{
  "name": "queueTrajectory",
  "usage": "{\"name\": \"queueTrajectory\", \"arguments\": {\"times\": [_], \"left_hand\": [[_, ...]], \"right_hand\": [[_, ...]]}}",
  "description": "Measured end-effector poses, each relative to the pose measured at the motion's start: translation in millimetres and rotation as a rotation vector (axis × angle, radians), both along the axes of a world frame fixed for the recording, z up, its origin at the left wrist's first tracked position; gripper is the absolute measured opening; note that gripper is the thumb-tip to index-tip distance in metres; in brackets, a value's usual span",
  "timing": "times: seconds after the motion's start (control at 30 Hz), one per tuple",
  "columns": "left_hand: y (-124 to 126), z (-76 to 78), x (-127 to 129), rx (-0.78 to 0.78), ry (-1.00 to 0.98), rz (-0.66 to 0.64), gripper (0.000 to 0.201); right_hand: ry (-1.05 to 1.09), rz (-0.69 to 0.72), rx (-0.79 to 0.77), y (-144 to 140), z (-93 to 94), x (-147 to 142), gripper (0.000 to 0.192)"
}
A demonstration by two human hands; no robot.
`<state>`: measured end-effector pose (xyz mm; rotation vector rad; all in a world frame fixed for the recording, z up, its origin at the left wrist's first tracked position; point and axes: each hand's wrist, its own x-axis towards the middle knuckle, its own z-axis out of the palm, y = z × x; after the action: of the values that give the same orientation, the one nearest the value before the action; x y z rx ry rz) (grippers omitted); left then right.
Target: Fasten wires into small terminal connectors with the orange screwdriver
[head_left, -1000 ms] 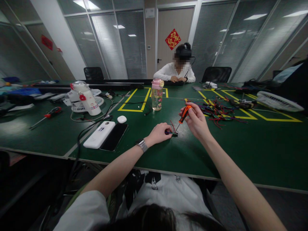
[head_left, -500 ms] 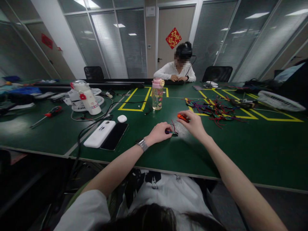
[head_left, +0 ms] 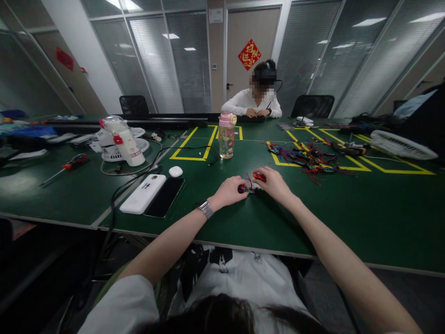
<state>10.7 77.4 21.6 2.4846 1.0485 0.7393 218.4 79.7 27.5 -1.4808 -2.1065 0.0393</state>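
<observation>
My left hand (head_left: pixel 229 191) is closed on a small circuit board (head_left: pixel 251 190) with thin red and dark wires, low over the green table. Its fingertips cover part of the board, whose right end sticks out. My right hand (head_left: pixel 277 185) is closed round a short orange-and-black tool (head_left: pixel 259 176), just right of the board and slightly above it. The fingers hide much of the tool, so its exact kind and its tip cannot be made out. A small gap shows between the two hands.
A pink-lidded bottle (head_left: pixel 227 137) stands beyond my hands. Tangled wired boards (head_left: pixel 309 157) lie to the right. On the left are a white power bank (head_left: pixel 143 194), a black phone (head_left: pixel 164 198), a white case (head_left: pixel 175 171) and a screwdriver (head_left: pixel 73 162). A person (head_left: pixel 252 104) sits opposite.
My right hand has come down and left with the orange tool, closer to the board. The circuit board has shifted slightly in my left hand, which stays in nearly the same place.
</observation>
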Motion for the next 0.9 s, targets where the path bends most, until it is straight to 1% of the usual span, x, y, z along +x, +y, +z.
{"name": "queueTrajectory", "arguments": {"times": [0.07, 0.17, 0.27, 0.37, 0.5, 0.6, 0.67, 0.77, 0.83, 0.9], "left_hand": [[-0.4, 0.5, 0.2, 0.002, 0.007, 0.004, 0.008], [-0.1, 0.0, 0.3, 0.009, 0.012, 0.006, 0.008], [0.8, -1.0, 0.5, 0.022, 0.018, 0.005, 0.008], [1.4, -1.4, 0.8, 0.022, 0.025, 0.009, 0.007], [1.3, -0.8, 0.7, 0.01, 0.021, 0.011, 0.008], [0.9, 0.2, 0.0, 0.011, 0.016, 0.009, 0.009], [0.7, 1.2, -0.8, 0.01, 0.014, 0.008, 0.01], [1.2, 3.4, -2.7, 0.01, 0.032, 0.01, 0.012], [2.3, 4.7, -4.0, 0.004, 0.053, 0.015, 0.014], [3.8, 5.1, -4.9, 0.0, 0.069, 0.019, 0.015]], "right_hand": [[0.003, -0.002, 0.014, -0.1, 0.6, -0.4, 0.022], [-0.058, -0.023, -0.025, -1.6, 2.0, -1.8, 0.023], [-0.155, -0.073, -0.065, -3.2, 1.5, -2.8, 0.021], [-0.203, -0.128, -0.071, -3.4, -1.1, -2.5, 0.019], [-0.207, -0.14, -0.098, -3.8, -1.3, -0.6, 0.017], [-0.142, -0.141, -0.08, -5.1, 4.8, 1.0, 0.018], [-0.063, -0.092, -0.062, -6.2, 10.7, 1.5, 0.018], [0.014, 0.134, -0.127, -8.4, 17.4, -0.6, 0.016], [-0.008, 0.255, -0.178, -10.2, 18.7, -4.2, 0.015], [-0.065, 0.297, -0.201, -12.0, 18.2, -8.4, 0.019]]}}
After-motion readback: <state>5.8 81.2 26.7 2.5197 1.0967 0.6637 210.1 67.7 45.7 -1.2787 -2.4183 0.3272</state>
